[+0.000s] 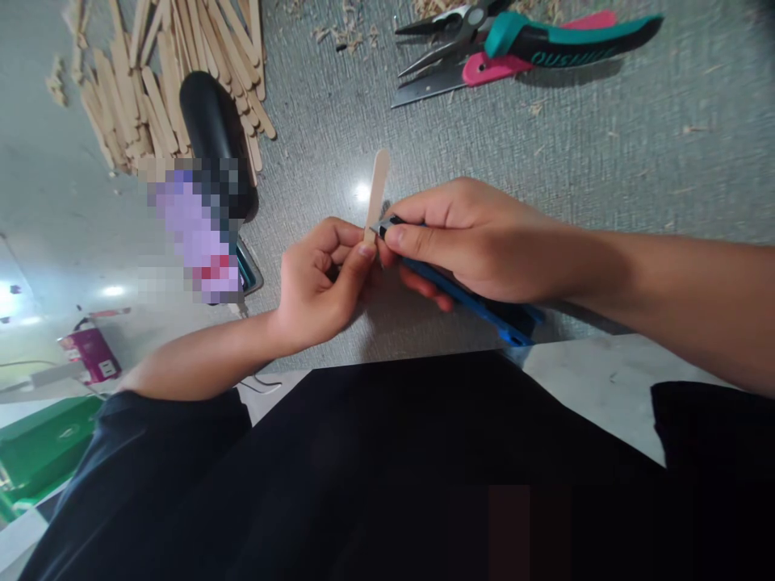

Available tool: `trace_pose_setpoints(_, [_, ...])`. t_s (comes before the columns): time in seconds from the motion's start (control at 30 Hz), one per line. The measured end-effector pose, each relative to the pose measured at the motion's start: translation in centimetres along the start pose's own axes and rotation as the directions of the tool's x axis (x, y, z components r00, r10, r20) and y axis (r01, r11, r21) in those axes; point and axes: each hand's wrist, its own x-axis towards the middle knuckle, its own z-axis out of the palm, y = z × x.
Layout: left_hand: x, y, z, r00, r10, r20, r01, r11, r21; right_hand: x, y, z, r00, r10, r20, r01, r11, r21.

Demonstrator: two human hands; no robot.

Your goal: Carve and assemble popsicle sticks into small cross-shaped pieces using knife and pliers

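Between the thumb and fingers of my left hand [330,274] is the lower end of a wooden craft stick [379,181], its rounded end pointing up and away. My right hand [466,238] is closed around a blue utility knife [451,286], thumb near the blade end. The short metal blade meets the stick just above my left thumb. I cannot tell how deep the blade sits in the wood. The knife's handle slants down to the right, partly hidden behind my fingers.
Many craft sticks [161,89] lie piled at the back left, beside a black rounded case [211,121] and a blurred purple item [194,230]. Pliers [521,40] rest over a pink-handled blade [429,87] at the back. Wood shavings [348,32] litter the grey table [581,153].
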Motion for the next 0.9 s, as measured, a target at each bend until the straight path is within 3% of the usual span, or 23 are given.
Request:
trace_pose_setpoints(0.47, [-0.05,-0.23,0.02,0.998,-0.058,-0.004,0.058,0.998,-0.017,0.09,0.22,-0.13,0.998,-0.052,0.019,0.051,0.998,0.048])
trace_pose_setpoints(0.77, [-0.16,0.16,0.21,0.996,-0.073,-0.041,0.075,0.996,0.043,-0.06,0.22,0.5,0.995,-0.068,-0.07,0.061,0.993,-0.102])
trace_pose_setpoints(0.9, [-0.3,0.08,0.12,0.996,-0.042,-0.074,0.048,0.996,0.075,-0.17,-0.04,0.58,0.988,-0.088,-0.13,0.053,0.966,-0.255])
